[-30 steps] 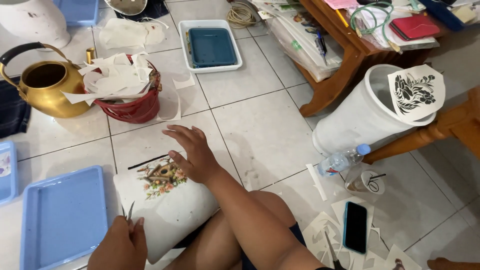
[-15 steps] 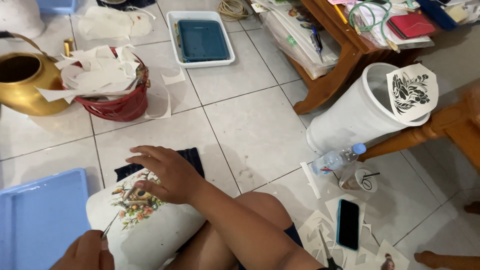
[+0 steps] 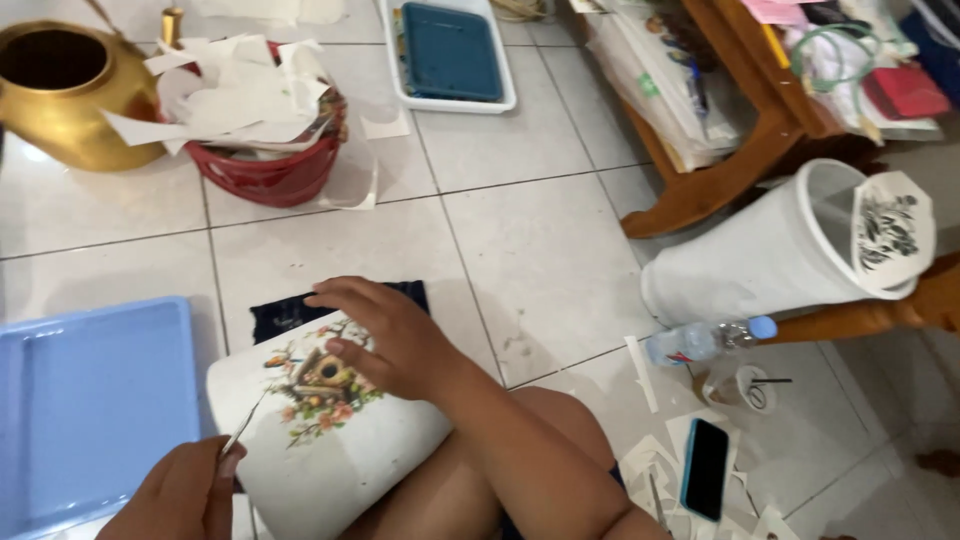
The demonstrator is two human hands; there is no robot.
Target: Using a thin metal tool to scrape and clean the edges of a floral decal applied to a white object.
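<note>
1. I am watching the left hand (image 3: pixel 185 495) at the bottom left. It is clenching a thin pointed tool (image 3: pixel 243 432), whose tip is touching the 9 o'clock edge of the birdhouse-and-flowers cutout (image 3: pixel 315 385).
2. The white pot (image 3: pixel 340 470) is lying tilted on the person's lap, with a blue tray (image 3: pixel 90 400) just beside it at 9 o'clock and a dark cloth (image 3: pixel 285 310) under its rim at 12 o'clock.
3. The right hand (image 3: pixel 385 335) is grasping nothing. It is lying flat with spread fingers, pressing down on the cutout's 3 o'clock side.
4. I am judging the step as seating the cutout onto the pot wall. The next move calls for the pot to be kept from rolling and for light tool pressure, so the thin paper does not tear.
5. Far off at 3 o'clock, a white vase (image 3: pixel 770 260) is lying on its side, with a phone (image 3: pixel 705 468) below it.
</note>
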